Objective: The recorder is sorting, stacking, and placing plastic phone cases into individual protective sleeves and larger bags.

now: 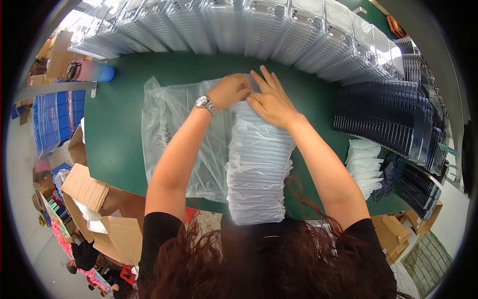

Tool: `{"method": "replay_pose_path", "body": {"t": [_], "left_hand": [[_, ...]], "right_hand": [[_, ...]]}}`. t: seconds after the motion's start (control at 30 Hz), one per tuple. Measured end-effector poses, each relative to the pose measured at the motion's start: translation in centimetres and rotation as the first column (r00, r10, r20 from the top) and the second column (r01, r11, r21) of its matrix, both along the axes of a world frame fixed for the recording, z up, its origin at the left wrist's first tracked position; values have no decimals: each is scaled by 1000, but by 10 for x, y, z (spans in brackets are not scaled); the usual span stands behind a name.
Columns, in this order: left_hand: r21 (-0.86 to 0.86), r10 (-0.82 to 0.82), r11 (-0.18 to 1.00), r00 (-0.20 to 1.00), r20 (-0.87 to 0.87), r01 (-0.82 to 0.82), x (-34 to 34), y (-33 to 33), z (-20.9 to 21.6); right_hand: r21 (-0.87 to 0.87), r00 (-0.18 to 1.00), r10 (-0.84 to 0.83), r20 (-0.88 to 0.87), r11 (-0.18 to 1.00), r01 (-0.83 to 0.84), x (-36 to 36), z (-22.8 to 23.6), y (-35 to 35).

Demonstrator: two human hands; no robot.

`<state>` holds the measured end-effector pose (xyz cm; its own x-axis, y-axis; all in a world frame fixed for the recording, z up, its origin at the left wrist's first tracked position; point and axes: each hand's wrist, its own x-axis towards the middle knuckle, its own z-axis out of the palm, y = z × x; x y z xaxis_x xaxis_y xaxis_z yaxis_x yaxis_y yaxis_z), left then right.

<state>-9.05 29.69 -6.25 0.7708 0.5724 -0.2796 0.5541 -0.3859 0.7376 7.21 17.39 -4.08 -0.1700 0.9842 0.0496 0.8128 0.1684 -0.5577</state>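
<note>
A long row of thin packets in white wrapping (pixel 259 164) lies overlapped on the green table, running from my hands toward my body. At its far end my left hand (pixel 230 90), with a metal watch on the wrist, has its fingers curled together; what they pinch is hidden. My right hand (pixel 273 102) rests over the far right corner of the row, fingers stretched out and thumb toward the left fingertips. A large clear plastic bag (pixel 204 164) with dark handwriting spreads flat under my left forearm, along the left side of the row.
Stacked clear plastic trays (pixel 269 30) line the far edge of the green table (pixel 117 134). Black trays (pixel 378 112) stand at right, near a smaller pile of white packets (pixel 363 167). A pink-and-blue bottle (pixel 92 71) is at far left; open cardboard boxes (pixel 119 231) sit below left.
</note>
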Motion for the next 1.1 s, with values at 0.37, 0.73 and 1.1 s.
{"method": "replay_pose_path", "body": {"t": [0.37, 0.73, 1.1], "left_hand": [[533, 748, 459, 633, 199, -710, -96, -113, -6], [680, 871, 489, 354, -342, -546, -210, -170, -55], [728, 892, 452, 285, -352, -515, -369, -60, -68]], "right_hand": [[-433, 988, -148, -51, 894, 112, -3, -2, 58], [-526, 958, -139, -252, 851, -15, 32, 2, 4], [-513, 914, -389, -116, 811, 280, 72, 6, -62]]}}
